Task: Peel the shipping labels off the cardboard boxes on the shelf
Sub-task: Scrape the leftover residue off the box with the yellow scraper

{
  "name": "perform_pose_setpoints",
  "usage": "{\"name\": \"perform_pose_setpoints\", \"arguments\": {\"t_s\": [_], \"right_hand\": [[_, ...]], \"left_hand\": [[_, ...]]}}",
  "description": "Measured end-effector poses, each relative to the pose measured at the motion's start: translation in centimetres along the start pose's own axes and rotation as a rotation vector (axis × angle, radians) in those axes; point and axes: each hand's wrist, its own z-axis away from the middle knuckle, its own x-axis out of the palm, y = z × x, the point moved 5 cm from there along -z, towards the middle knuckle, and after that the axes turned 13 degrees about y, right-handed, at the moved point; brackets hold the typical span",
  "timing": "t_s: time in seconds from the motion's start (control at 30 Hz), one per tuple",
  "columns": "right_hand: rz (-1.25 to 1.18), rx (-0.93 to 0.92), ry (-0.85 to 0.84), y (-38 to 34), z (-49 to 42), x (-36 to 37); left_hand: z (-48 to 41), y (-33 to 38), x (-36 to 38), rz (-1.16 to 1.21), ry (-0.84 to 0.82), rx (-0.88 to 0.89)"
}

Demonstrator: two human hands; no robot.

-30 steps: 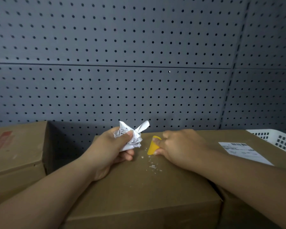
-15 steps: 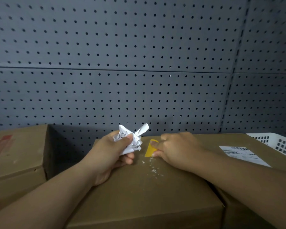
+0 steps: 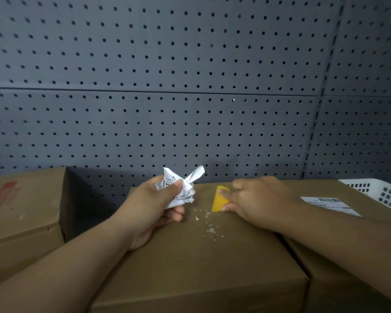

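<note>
A person's left hand [image 3: 154,204] curls round a crumpled shipping label [image 3: 178,188], thumb pressed on the wad, over the far edge of the middle cardboard box [image 3: 190,256]. The right hand [image 3: 257,199], fingers bent, pinches a yellow scraper [image 3: 219,201] held low to the box top. White paper shreds [image 3: 210,229] lie at six o'clock of the blade. At three o'clock of the right hand, an intact label [image 3: 330,205] sits flat on the neighbouring box [image 3: 303,186], with a white basket [image 3: 384,193] beyond it at two o'clock. Another box [image 3: 23,211] stands at nine o'clock, below a grey pegboard [image 3: 190,86]. The likely risks are two. A steep or hard-driven blade could gouge the cardboard skin instead of lifting residue. The bunched wad could also slip from the left hand, or re-stick to the box beneath it.
</note>
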Motion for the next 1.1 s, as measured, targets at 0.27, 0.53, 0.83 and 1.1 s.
{"name": "perform_pose_setpoints", "arguments": {"t_s": [0.27,0.53,0.83,1.1], "right_hand": [[0.032,-0.011,0.083,-0.1,0.1,-0.9],[0.029,-0.035,-0.019,-1.3,-0.1,0.0],[0.076,-0.035,-0.050,-1.0,0.2,-0.5],[0.078,-0.065,-0.081,-1.9,0.2,-0.4]], "left_hand": [[0.0,0.0,0.2,-0.007,-0.010,-0.002],[0.0,-0.1,0.1,0.007,-0.005,-0.001],[0.1,-0.1,0.1,0.003,-0.005,0.006],[0.2,0.1,0.3,-0.002,-0.001,0.009]]}}
